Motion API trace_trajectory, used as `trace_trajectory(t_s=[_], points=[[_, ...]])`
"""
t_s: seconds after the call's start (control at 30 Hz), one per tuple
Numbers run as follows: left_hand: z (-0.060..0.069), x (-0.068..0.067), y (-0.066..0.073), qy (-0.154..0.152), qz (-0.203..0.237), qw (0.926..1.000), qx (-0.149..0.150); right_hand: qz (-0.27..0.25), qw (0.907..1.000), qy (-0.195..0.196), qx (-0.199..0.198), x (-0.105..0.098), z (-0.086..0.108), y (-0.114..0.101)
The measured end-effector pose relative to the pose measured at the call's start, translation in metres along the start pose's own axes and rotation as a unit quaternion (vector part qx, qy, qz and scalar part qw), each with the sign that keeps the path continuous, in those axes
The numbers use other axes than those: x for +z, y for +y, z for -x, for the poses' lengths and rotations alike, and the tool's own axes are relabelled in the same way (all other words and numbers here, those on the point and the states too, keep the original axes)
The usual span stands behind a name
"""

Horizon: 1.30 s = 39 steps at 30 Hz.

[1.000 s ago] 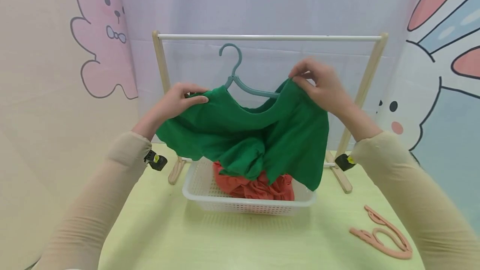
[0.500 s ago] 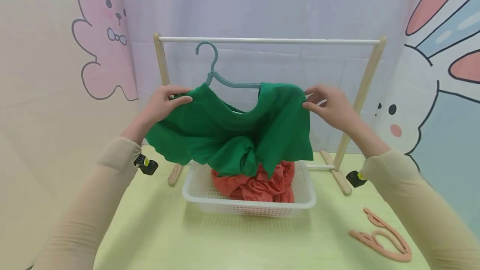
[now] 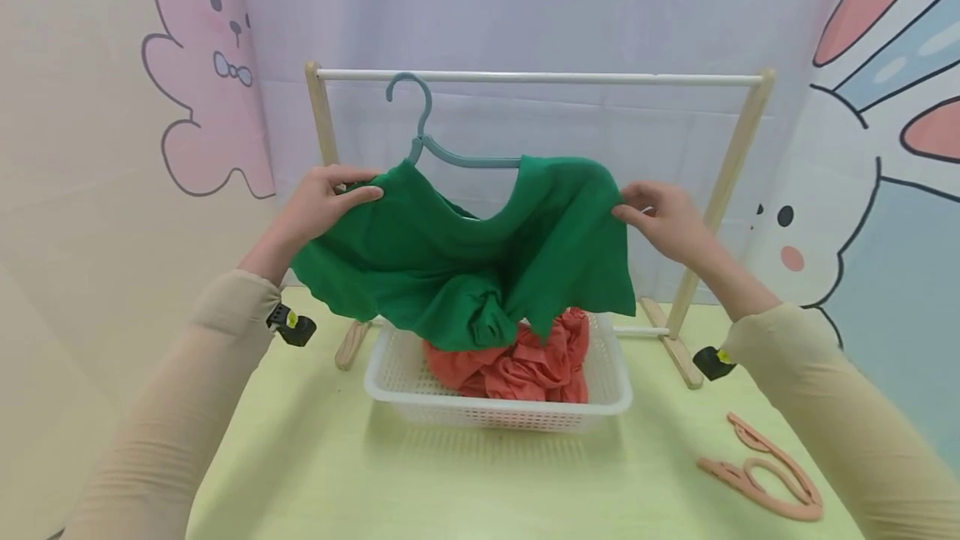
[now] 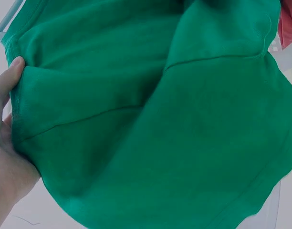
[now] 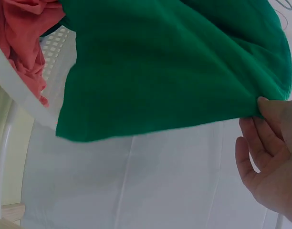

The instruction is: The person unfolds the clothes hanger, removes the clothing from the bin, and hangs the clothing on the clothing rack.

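While the green cloth shirt (image 3: 450, 252) spreads above the white perforated plastic basket (image 3: 498, 415), held between both hands, the teal plastic hanger (image 3: 474, 162) reaches into its shoulders, hook standing clear of the neckline. Up and left of the basket, the left hand (image 3: 315, 205) grips one shoulder, thumb in front; up and right of the basket, the right hand (image 3: 663, 219) pinches the sleeve edge between thumb and fingers. Crumpled coral-red cloth (image 3: 517, 372) lies inside the basket.
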<state>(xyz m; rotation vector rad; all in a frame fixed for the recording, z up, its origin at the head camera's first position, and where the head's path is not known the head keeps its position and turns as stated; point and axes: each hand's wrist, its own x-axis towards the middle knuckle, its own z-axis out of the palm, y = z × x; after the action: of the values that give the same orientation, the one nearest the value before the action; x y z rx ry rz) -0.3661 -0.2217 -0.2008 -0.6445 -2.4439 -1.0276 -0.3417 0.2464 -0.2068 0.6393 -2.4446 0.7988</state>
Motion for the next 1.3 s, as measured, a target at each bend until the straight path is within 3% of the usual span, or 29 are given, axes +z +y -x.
trace_trajectory(t_s=[0.23, 0.4, 0.47, 0.57, 0.67, 0.73, 0.97, 1.17, 1.3], points=[[-0.004, 0.005, 0.002, -0.038, -0.031, 0.9987, 0.016, -0.05, 0.991, 0.124, 0.001, -0.023, -0.004, -0.002], [-0.004, 0.009, 0.006, -0.069, -0.024, 0.9972, 0.016, -0.034, 0.9863, 0.161, -0.017, -0.036, -0.005, -0.007], [-0.004, 0.009, 0.008, -0.074, -0.006, 0.9972, 0.014, -0.015, 0.9903, 0.135, -0.028, -0.041, -0.005, -0.007], [-0.004, 0.009, 0.008, -0.071, 0.016, 0.9973, 0.011, 0.022, 0.9972, 0.06, -0.038, -0.046, -0.002, -0.004], [-0.005, 0.01, 0.009, -0.075, 0.02, 0.9969, 0.011, 0.038, 0.9985, 0.0, -0.04, -0.051, 0.0, 0.001], [-0.005, 0.012, 0.008, -0.084, 0.008, 0.9964, 0.012, 0.041, 0.9985, -0.005, -0.036, -0.052, 0.002, 0.003], [-0.005, 0.022, 0.005, -0.101, 0.003, 0.9946, 0.022, 0.053, 0.9969, 0.054, -0.023, -0.046, 0.009, 0.007], [-0.005, 0.025, 0.004, -0.096, 0.025, 0.9948, 0.021, 0.059, 0.9983, -0.002, -0.005, -0.039, 0.017, 0.009], [-0.006, 0.027, 0.007, -0.1, 0.027, 0.9944, 0.02, 0.042, 0.9986, 0.009, -0.032, -0.033, 0.017, 0.007]])
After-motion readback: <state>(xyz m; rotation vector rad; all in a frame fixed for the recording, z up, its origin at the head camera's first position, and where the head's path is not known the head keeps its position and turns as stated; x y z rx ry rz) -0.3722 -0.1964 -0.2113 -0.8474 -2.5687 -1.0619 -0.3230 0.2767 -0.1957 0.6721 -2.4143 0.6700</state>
